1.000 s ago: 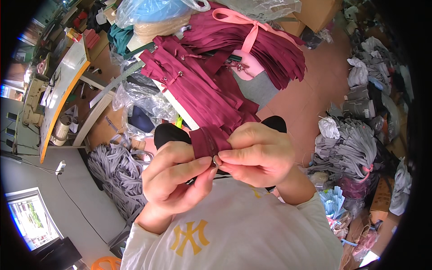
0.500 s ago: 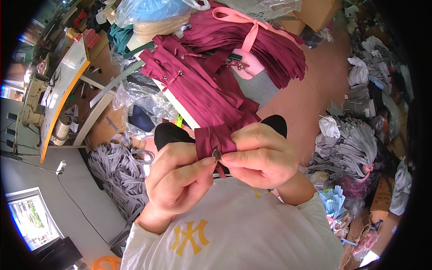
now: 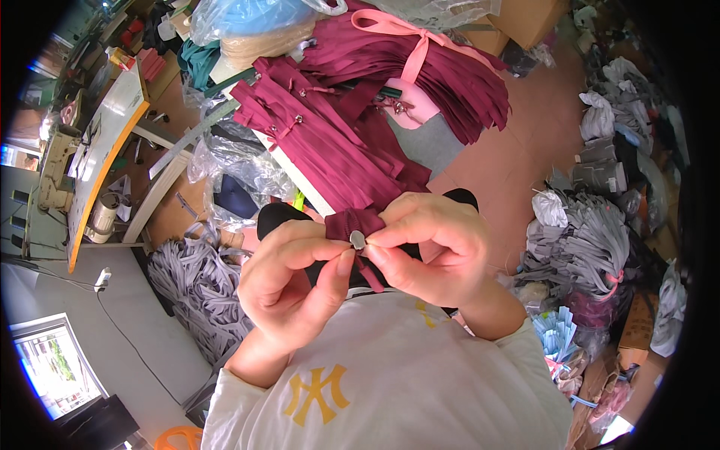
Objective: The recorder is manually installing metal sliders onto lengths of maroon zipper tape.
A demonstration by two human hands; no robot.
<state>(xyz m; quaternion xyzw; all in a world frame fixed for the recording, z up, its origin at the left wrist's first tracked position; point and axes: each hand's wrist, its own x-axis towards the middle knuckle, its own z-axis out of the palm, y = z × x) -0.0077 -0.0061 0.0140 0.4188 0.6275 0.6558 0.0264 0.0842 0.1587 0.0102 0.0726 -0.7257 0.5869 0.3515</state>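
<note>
Both hands pinch one maroon zipper tape (image 3: 358, 223), left hand (image 3: 289, 281) bracing it, right hand (image 3: 427, 251) gripping the small metal slider (image 3: 358, 240) steady.

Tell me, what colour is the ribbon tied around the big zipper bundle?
Pink ribbon, clearest in the head view.

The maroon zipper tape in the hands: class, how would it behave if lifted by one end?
Probably floppy: the maroon zipper tape bends over the left hand. Likely light, since fingertips of the right hand pinch it. The small metal slider may slide.
</note>
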